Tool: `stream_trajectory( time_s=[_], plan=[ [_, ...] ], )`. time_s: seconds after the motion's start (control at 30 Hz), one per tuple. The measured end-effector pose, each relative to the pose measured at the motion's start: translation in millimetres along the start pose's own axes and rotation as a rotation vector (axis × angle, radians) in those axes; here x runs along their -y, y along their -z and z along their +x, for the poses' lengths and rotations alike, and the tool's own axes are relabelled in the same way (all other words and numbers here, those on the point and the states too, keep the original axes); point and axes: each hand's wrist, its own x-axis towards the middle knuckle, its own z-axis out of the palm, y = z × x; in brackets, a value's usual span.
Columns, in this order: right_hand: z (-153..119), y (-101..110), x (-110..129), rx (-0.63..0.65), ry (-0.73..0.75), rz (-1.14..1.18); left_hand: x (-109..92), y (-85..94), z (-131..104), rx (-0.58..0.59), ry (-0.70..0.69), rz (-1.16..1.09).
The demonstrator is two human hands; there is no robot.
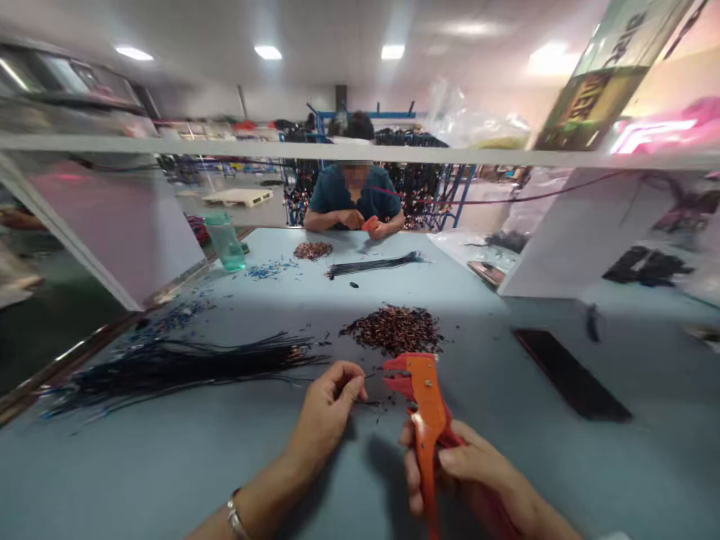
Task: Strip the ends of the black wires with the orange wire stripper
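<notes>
Orange, glossy wire stripper with red jaws slightly parted, standing near upright above the pale blue tabletop, grasped by the fingers of the right hand around its handles. Its jaws point left, toward the left hand, whose fingers pinch a thin dark wire. Left of those fingers lies a long black wire bundle; beyond them, a heap of copper-brown scraps.

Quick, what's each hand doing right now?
Left hand: closed, fingertips pinching a thin dark wire.
Right hand: closed around the orange and red hand tool.
</notes>
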Motion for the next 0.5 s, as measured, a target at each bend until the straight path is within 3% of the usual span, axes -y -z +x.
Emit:
stream_trajectory(
  time_s=[0.5],
  plan=[
    [0,-1,2,0.029,-0.081,-0.112,-14,-1.8,-8,0.055,-0.08,0.034]
  ],
)
